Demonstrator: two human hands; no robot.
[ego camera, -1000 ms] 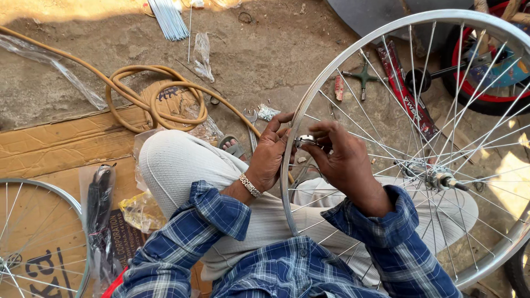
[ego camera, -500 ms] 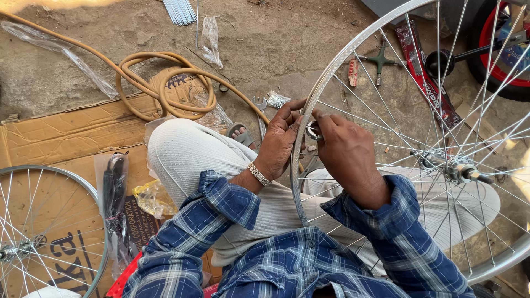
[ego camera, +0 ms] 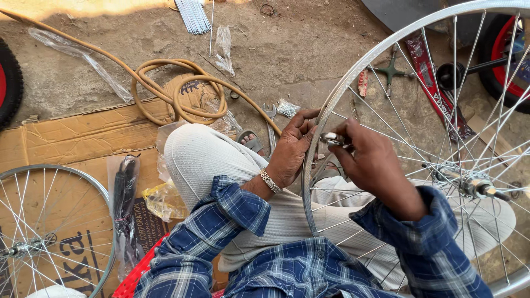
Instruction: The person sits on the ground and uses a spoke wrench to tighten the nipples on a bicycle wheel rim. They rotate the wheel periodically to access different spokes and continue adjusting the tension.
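over on the far left a second wheel (ego camera: 52, 232) lies flat on the cardboard (ego camera: 66, 143), and beside it a dark part in a clear bag (ego camera: 126, 204); behind them a tan hose (ego camera: 176, 91) coils on the dirt floor. moving in, the person sits with a knee in pale trousers (ego camera: 204, 154) raised, blue checked sleeves reaching forward. the left hand (ego camera: 290, 149), a metal bracelet (ego camera: 270, 181) at the wrist, curls against the outer side of the rim (ego camera: 309, 165), fingers wrapped round its edge to steady it. just right of that, the right hand (ego camera: 370, 163) is inside the rim, pinched narrow on a small silvery tool (ego camera: 333, 139) that sits right at the rim where a spoke meets it; whether it grips a nipple there i cannot tell, the fingers hide it. the big spoked wheel stands upright across the lap, its hub (ego camera: 469, 185) well to the right. it looks light for its size, the rim stiff and smooth, likely slick metal, best held by the rim edge as the left hand has it. the spokes (ego camera: 397, 105) are thin and springy, poor things to grab, and easy to bend. far right, a cross-shaped wrench (ego camera: 390, 70) lies on the ground beyond the spokes
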